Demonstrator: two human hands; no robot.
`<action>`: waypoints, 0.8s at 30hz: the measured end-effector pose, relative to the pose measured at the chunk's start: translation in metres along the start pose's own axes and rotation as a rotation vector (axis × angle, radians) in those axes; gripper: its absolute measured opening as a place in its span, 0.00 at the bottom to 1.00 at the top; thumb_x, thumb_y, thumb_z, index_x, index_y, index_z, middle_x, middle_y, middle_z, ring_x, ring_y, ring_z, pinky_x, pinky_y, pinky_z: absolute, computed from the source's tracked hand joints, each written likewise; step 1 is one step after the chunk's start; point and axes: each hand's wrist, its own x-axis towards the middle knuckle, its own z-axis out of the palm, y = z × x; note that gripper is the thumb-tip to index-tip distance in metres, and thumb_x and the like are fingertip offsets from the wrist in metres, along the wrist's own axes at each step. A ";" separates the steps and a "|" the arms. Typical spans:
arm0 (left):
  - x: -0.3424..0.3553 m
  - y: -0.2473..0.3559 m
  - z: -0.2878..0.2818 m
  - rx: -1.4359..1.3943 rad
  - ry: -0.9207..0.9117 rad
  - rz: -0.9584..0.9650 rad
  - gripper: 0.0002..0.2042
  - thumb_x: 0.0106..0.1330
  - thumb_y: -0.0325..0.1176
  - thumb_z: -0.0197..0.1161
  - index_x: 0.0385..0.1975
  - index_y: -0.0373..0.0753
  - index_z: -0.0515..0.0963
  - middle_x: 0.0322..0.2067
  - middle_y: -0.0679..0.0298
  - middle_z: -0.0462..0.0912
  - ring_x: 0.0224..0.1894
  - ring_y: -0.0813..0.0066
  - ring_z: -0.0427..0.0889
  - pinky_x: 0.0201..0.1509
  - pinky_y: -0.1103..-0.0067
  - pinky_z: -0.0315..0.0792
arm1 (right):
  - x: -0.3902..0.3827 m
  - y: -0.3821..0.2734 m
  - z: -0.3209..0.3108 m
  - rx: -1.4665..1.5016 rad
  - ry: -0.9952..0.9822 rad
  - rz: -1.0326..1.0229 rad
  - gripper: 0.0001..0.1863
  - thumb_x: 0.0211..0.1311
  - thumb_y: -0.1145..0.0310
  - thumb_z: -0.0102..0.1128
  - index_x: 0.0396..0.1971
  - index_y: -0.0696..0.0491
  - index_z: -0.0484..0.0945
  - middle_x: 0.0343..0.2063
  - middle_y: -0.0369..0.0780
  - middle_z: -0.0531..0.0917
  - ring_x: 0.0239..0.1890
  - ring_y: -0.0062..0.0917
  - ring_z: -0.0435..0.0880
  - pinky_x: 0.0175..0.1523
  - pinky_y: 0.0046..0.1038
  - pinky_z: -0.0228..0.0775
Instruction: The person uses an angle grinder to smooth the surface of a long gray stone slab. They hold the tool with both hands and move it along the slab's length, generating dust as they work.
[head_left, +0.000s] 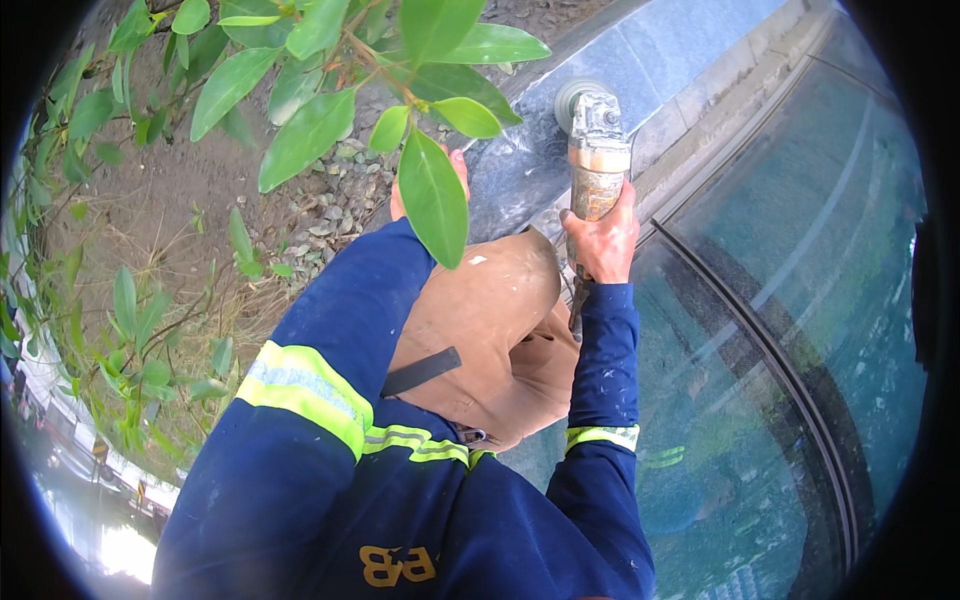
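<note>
In my right hand (606, 236) is a dusty angle grinder (597, 165), its body wrapped by my fingers. The grinder's round disc (574, 100) rests at the top of a grey-blue stone ledge (655, 60), and pale dust lies on the stone beside it. My left hand (458, 170) is by the near left edge of the ledge, largely hidden behind a green leaf (433, 198). Only parts of its fingers show, so its grip cannot be made out.
Leafy branches (310, 140) hang over the upper left, close to my left arm. Bare soil with dry leaves (335, 195) lies left of the ledge. To the right is a greenish glass surface (720, 400) crossed by a dark metal strip (780, 370). My tan-trousered knee (490, 300) is bent below the ledge.
</note>
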 end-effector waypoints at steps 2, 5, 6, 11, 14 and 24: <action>-0.001 -0.001 0.000 -0.014 0.008 0.005 0.15 0.78 0.44 0.48 0.42 0.40 0.77 0.42 0.51 0.81 0.49 0.45 0.80 0.52 0.55 0.76 | 0.000 0.000 -0.001 -0.012 -0.003 0.014 0.40 0.42 0.70 0.74 0.60 0.59 0.68 0.44 0.54 0.86 0.47 0.50 0.87 0.53 0.42 0.78; -0.001 -0.001 -0.001 -0.040 -0.002 -0.014 0.15 0.78 0.44 0.48 0.42 0.40 0.77 0.42 0.51 0.81 0.48 0.44 0.80 0.52 0.55 0.76 | -0.002 0.004 -0.001 -0.015 -0.028 -0.055 0.40 0.42 0.70 0.74 0.60 0.59 0.69 0.44 0.54 0.86 0.47 0.49 0.87 0.53 0.42 0.78; -0.001 -0.001 0.000 -0.051 -0.012 -0.023 0.15 0.77 0.44 0.48 0.42 0.40 0.77 0.42 0.51 0.81 0.48 0.44 0.80 0.52 0.55 0.76 | -0.003 0.006 -0.002 -0.016 -0.038 -0.090 0.40 0.42 0.70 0.74 0.60 0.59 0.69 0.44 0.54 0.86 0.47 0.49 0.87 0.53 0.42 0.78; 0.001 -0.005 0.000 -0.006 -0.006 0.020 0.15 0.77 0.44 0.48 0.41 0.40 0.77 0.41 0.51 0.81 0.48 0.44 0.80 0.51 0.55 0.77 | 0.001 0.006 -0.001 -0.018 -0.008 -0.018 0.41 0.41 0.70 0.74 0.60 0.60 0.68 0.45 0.54 0.85 0.49 0.49 0.86 0.54 0.42 0.78; 0.002 -0.005 0.003 0.020 0.007 0.038 0.15 0.78 0.44 0.47 0.42 0.40 0.77 0.41 0.51 0.81 0.48 0.44 0.80 0.50 0.54 0.77 | 0.003 0.010 -0.001 -0.043 -0.003 -0.013 0.43 0.41 0.69 0.74 0.62 0.60 0.67 0.45 0.54 0.85 0.48 0.50 0.86 0.55 0.43 0.78; 0.003 -0.004 0.008 0.051 0.043 0.012 0.16 0.78 0.44 0.47 0.43 0.40 0.78 0.43 0.51 0.82 0.48 0.44 0.80 0.51 0.55 0.76 | 0.007 0.008 -0.001 -0.078 -0.020 -0.033 0.44 0.41 0.69 0.76 0.62 0.61 0.67 0.46 0.54 0.86 0.49 0.47 0.87 0.55 0.40 0.78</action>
